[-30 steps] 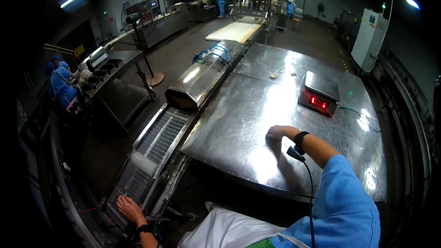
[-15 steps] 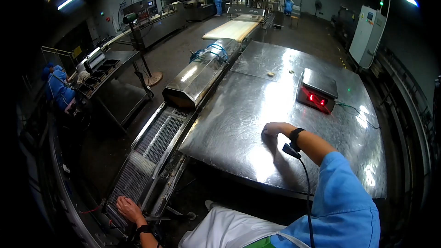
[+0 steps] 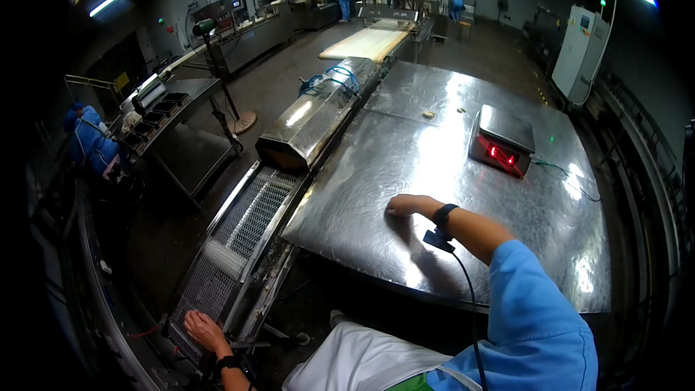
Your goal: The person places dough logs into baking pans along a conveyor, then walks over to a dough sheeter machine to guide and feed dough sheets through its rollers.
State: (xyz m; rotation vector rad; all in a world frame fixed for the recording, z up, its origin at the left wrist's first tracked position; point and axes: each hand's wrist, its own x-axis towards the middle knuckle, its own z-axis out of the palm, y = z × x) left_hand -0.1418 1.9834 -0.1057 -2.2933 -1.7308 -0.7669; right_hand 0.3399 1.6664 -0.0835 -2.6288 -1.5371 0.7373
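Observation:
My left hand [image 3: 205, 329] lies on the lower end of a wire-mesh conveyor [image 3: 210, 286], its fingers stretched over the mesh. Over the metal tabletop [image 3: 347, 210], my right hand [image 3: 402, 206] is low, with its fingers curled together and pointing left. Whatever it may hold is hidden. A black strap with a small cabled device [image 3: 439, 240] is on the right wrist. Two small pale lumps [image 3: 428, 114] rest on the far part of the table. To the right of them stands a scale [image 3: 501, 141] with a lit red display.
A metal hood [image 3: 308, 119] covers the conveyor further up, leading to a pale belt [image 3: 365, 43]. At left, a person in blue [image 3: 94, 134] is beside a table with dark trays [image 3: 156, 112]. Two more people are at the back. A white cabinet [image 3: 579, 54] stands at right.
My right hand has slid left across the tabletop, its wrist device with it. My left hand has stayed on the mesh. A distant person at the back stands more upright.

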